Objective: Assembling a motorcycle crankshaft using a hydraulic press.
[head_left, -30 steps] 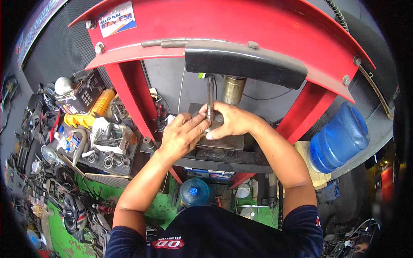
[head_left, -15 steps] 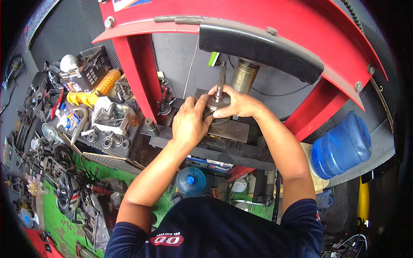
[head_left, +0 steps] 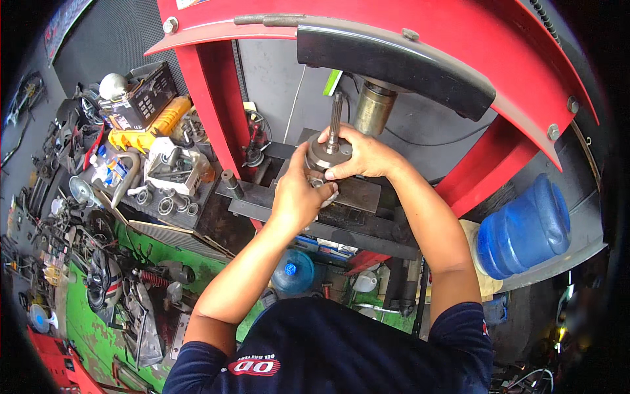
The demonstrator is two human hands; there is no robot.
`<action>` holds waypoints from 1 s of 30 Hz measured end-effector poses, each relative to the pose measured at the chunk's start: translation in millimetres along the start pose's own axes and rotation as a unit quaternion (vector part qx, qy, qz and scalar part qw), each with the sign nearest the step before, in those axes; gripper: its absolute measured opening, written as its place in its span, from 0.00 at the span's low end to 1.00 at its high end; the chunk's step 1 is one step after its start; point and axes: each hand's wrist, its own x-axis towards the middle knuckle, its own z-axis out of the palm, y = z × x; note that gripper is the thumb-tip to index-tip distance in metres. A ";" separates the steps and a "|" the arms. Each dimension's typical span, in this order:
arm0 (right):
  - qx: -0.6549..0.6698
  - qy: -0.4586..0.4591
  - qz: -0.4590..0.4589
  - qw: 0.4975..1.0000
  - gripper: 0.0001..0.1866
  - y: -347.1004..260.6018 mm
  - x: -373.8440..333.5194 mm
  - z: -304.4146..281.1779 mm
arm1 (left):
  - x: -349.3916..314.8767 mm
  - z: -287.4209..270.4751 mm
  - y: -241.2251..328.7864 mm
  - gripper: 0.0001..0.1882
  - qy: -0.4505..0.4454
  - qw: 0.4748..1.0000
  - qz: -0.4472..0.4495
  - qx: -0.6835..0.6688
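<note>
A metal crankshaft [head_left: 328, 156] with a round web stands upright on the press bed, its splined shaft [head_left: 336, 115] pointing up. My right hand [head_left: 369, 156] curls round the web from the right, its thumb at the near rim. My left hand [head_left: 298, 198] grips lower down on the left, with its fingertips against the web's side and its thumb toward a small silvery part beneath. The underside of the crankshaft is hidden by my hands. Behind it and to the right hangs the press's brass-coloured ram [head_left: 375, 110], apart from the shaft.
The red press frame [head_left: 223, 111] rises on both sides, with a black crossbar [head_left: 394, 69] overhead. Flat steel plates [head_left: 357, 196] lie on the bed. To the left, a bench holds loose engine parts [head_left: 174, 164]. A blue water jug [head_left: 525, 226] stands at the right.
My left hand has turned and slid lower on the crankshaft, its thumb now reaching near a silvery part underneath. The right hand keeps its hold. The view has shifted slightly.
</note>
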 end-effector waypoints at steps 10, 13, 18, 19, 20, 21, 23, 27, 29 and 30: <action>0.015 0.013 -0.032 0.999 0.37 4.4 -2.4 0.1 | 18.8 8.6 -19.4 0.15 -0.098 0.854 -0.209 -0.466; 0.013 0.007 -0.024 1.000 0.37 7.2 -2.8 -1.5 | 26.9 8.9 -19.9 0.14 -0.130 0.863 -0.224 -0.434; 0.011 -0.018 -0.038 0.999 0.36 14.7 -2.7 -7.5 | 26.5 11.9 -13.0 0.16 -0.112 0.874 -0.214 -0.422; 0.107 -0.024 -0.039 0.993 0.35 16.5 -2.6 -9.2 | 26.0 11.8 -11.1 0.16 -0.107 0.872 -0.211 -0.429; 0.203 -0.032 -0.048 0.977 0.34 18.3 -2.5 -10.8 | 25.5 11.2 -9.3 0.16 -0.109 0.873 -0.204 -0.429; 0.200 -0.013 -0.053 0.978 0.29 19.9 -2.5 -12.4 | 24.7 10.4 -7.9 0.16 -0.106 0.874 -0.206 -0.427; 0.223 0.028 0.031 0.974 0.28 22.6 -2.7 -14.7 | 23.5 9.6 -5.7 0.15 -0.105 0.875 -0.207 -0.424; 0.159 0.077 0.167 0.970 0.28 24.2 -4.4 -14.7 | 23.4 8.6 -5.2 0.15 -0.106 0.869 -0.210 -0.434; 0.123 0.080 0.218 0.965 0.30 22.9 -5.8 -12.7 | 23.9 8.9 -5.5 0.15 -0.106 0.873 -0.205 -0.430; 0.120 0.091 0.228 0.962 0.30 21.9 -6.7 -11.5 | 23.7 9.1 -5.7 0.15 -0.104 0.873 -0.204 -0.431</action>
